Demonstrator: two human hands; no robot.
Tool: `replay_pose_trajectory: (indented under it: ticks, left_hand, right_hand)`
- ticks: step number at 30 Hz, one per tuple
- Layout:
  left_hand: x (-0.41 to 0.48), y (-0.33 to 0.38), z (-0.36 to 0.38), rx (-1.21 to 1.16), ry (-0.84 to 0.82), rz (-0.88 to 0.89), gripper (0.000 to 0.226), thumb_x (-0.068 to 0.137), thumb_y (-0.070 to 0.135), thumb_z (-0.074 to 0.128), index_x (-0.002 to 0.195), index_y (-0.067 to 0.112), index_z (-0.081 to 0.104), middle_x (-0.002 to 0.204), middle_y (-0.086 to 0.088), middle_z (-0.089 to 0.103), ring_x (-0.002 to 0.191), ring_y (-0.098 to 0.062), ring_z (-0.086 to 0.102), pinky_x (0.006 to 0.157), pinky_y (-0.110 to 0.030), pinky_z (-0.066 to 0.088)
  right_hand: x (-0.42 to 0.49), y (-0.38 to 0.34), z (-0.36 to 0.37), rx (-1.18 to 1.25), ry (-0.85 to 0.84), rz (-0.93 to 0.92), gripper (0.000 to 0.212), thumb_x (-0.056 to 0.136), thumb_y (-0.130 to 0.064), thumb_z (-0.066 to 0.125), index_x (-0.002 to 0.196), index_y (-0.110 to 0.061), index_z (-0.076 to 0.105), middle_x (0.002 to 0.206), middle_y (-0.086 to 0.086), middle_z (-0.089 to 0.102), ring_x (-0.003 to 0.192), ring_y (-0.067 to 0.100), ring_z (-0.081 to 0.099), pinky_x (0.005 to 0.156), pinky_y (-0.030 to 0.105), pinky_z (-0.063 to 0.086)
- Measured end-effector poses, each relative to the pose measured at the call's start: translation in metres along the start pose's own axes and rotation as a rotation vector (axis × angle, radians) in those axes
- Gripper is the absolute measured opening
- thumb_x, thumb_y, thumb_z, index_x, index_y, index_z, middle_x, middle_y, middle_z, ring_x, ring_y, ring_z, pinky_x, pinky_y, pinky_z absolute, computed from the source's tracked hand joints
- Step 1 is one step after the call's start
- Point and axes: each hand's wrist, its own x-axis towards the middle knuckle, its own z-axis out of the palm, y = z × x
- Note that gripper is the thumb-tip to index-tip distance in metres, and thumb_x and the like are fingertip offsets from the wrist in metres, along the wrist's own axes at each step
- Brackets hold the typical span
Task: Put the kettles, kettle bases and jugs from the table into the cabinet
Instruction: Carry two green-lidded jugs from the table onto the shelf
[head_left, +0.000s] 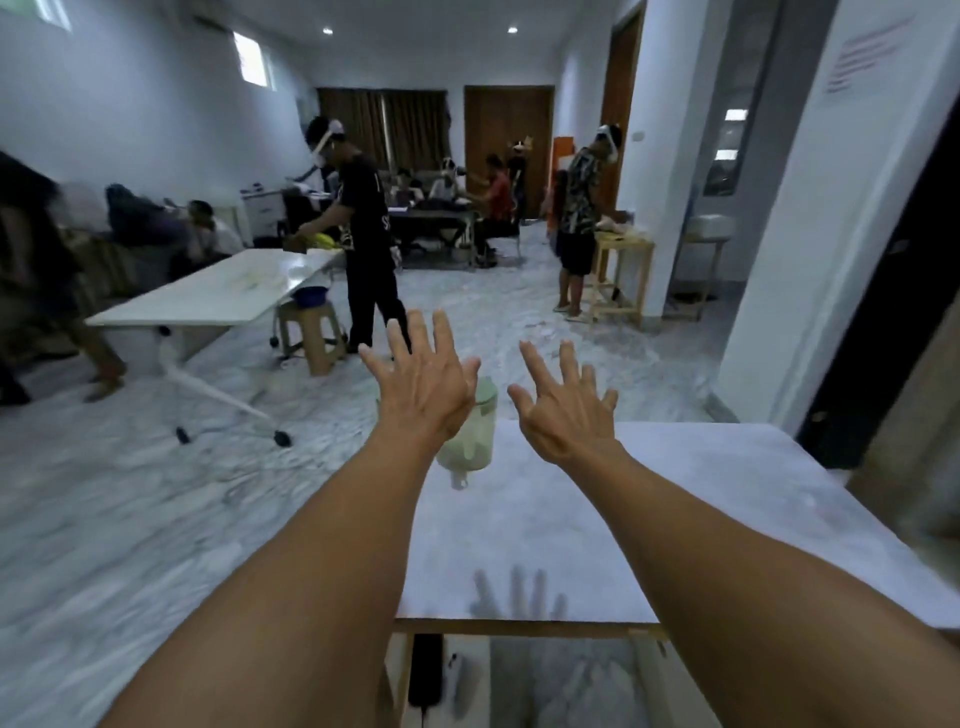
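A pale green translucent jug (475, 434) with a green lid stands at the far left corner of the white table (701, 519) in front of me. My left hand (423, 387) hovers above and partly in front of the jug, fingers spread, holding nothing. My right hand (566, 402) is stretched out just to the right of the jug, fingers spread and empty, over the table's far edge. Neither hand touches the jug as far as I can see. No kettle or kettle base shows on the table.
A long white folding table (208, 296) and a wooden stool (311, 332) stand to the left on the marble floor. Several people work further back. A white pillar and dark doorway (883, 312) are at right. A black item (426, 670) lies under the table's near edge.
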Motion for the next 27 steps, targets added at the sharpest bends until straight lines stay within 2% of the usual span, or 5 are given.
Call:
replay_pose_trajectory:
  ticks: [5, 9, 13, 19, 27]
  left_hand:
    - [0.035, -0.047, 0.068, -0.012, -0.099, -0.198, 0.064, 0.100, 0.049, 0.038, 0.150, 0.010, 0.023, 0.158, -0.017, 0.019, 0.144, -0.037, 0.020, 0.110, -0.068, 0.013]
    - [0.066, -0.072, 0.128, -0.039, -0.198, -0.326, 0.060, 0.098, 0.047, 0.043, 0.142, 0.007, 0.031, 0.146, -0.015, 0.034, 0.134, -0.036, 0.036, 0.107, -0.066, 0.023]
    - [0.094, -0.087, 0.180, -0.161, -0.257, -0.494, 0.060, 0.097, 0.044, 0.048, 0.139, 0.004, 0.033, 0.139, -0.015, 0.039, 0.129, -0.036, 0.040, 0.106, -0.059, 0.031]
    - [0.120, -0.101, 0.239, -0.427, -0.242, -0.749, 0.063, 0.095, 0.036, 0.059, 0.136, -0.004, 0.033, 0.138, -0.021, 0.041, 0.127, -0.039, 0.042, 0.101, -0.046, 0.039]
    - [0.137, -0.109, 0.266, -0.571, -0.248, -0.960, 0.042, 0.102, 0.028, 0.043, 0.130, -0.003, 0.039, 0.129, -0.024, 0.054, 0.118, -0.041, 0.054, 0.096, -0.047, 0.047]
  right_hand:
    - [0.054, -0.016, 0.077, 0.070, -0.166, 0.032, 0.063, 0.100, -0.056, 0.026, 0.156, -0.034, 0.007, 0.166, 0.004, 0.000, 0.148, 0.039, 0.016, 0.113, 0.063, 0.019]
    - [0.103, -0.018, 0.129, 0.166, -0.243, 0.155, 0.066, 0.098, -0.056, 0.038, 0.149, -0.015, 0.027, 0.157, 0.008, 0.028, 0.136, 0.040, 0.036, 0.106, 0.055, 0.035]
    - [0.144, -0.021, 0.177, 0.353, -0.309, 0.342, 0.070, 0.089, -0.059, 0.054, 0.135, -0.008, 0.039, 0.137, 0.013, 0.050, 0.126, 0.038, 0.048, 0.099, 0.048, 0.044]
    - [0.178, -0.022, 0.229, 0.480, -0.344, 0.571, 0.076, 0.080, -0.064, 0.063, 0.128, -0.008, 0.046, 0.127, 0.015, 0.060, 0.116, 0.037, 0.058, 0.089, 0.040, 0.047]
    - [0.194, -0.022, 0.252, 0.584, -0.305, 0.530, 0.048, 0.094, -0.047, 0.055, 0.122, -0.009, 0.057, 0.123, 0.018, 0.063, 0.115, 0.039, 0.058, 0.094, 0.039, 0.046]
